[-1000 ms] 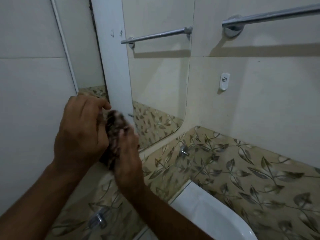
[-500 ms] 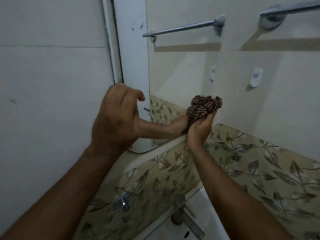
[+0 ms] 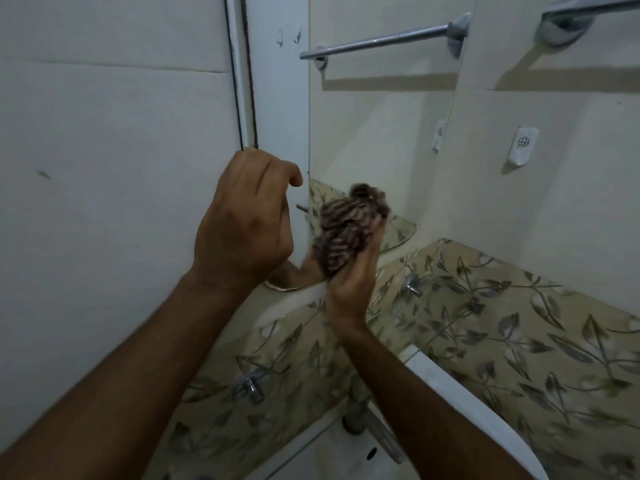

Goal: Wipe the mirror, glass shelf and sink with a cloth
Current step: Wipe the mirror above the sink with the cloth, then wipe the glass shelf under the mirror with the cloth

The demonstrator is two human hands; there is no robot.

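My right hand [image 3: 348,292] grips a bunched brown striped cloth [image 3: 346,230] and holds it against the lower part of the mirror [image 3: 374,133]. My left hand [image 3: 246,220] hovers just left of the cloth, in front of the mirror's lower left corner, with its fingers curled and nothing in them. Below the mirror, a clear glass shelf [image 3: 410,353] sits on chrome brackets [image 3: 414,285] over the leaf-pattern tiles. The white sink [image 3: 467,386] and its tap [image 3: 375,433] lie at the bottom, partly hidden by my right forearm.
A chrome towel rail [image 3: 568,12] runs along the wall at the top right and shows again in the mirror. A white wall hook [image 3: 523,145] sticks to the right wall. A plain tiled wall [image 3: 104,202] fills the left.
A second ago both hands were bunching the cloth together. My left hand has let go, and my right hand has carried the cloth to the mirror and slid it left from the right edge.
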